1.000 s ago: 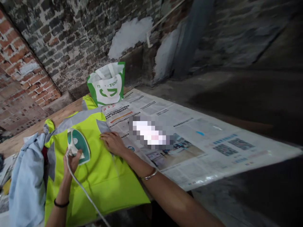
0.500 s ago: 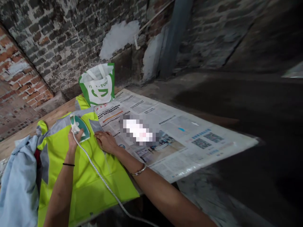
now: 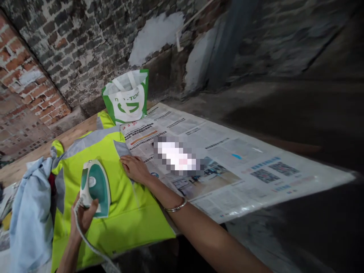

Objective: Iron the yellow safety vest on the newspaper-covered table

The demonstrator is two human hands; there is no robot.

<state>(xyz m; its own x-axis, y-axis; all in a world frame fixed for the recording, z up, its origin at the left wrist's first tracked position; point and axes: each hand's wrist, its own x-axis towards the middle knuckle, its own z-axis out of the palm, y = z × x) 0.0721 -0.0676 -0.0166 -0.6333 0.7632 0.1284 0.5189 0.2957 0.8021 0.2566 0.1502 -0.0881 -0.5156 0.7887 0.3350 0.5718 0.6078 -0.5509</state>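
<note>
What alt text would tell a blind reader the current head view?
The left hand grips an iron over a yellow garment with gray bands; the right hand rests at the garment's edge. Newspaper lies to the right, a bag behind.

I can't tell what the bright thing [image 3: 176, 155] is, at 2 o'clock from the iron [image 3: 102, 185]; it's just fuzzy squares. The newspaper's [image 3: 199, 140] little words are too tiny to read. At 1 o'clock, some letters on the bag [image 3: 127, 106] don't show. Some of the left hand's [image 3: 83, 216] fingers hide behind the iron, and so does its flat bottom. The left arm [image 3: 72, 246] is cut off at 7 o'clock, the right arm [image 3: 210, 231] at 4, and the cord [image 3: 88, 242] near 6.
</note>
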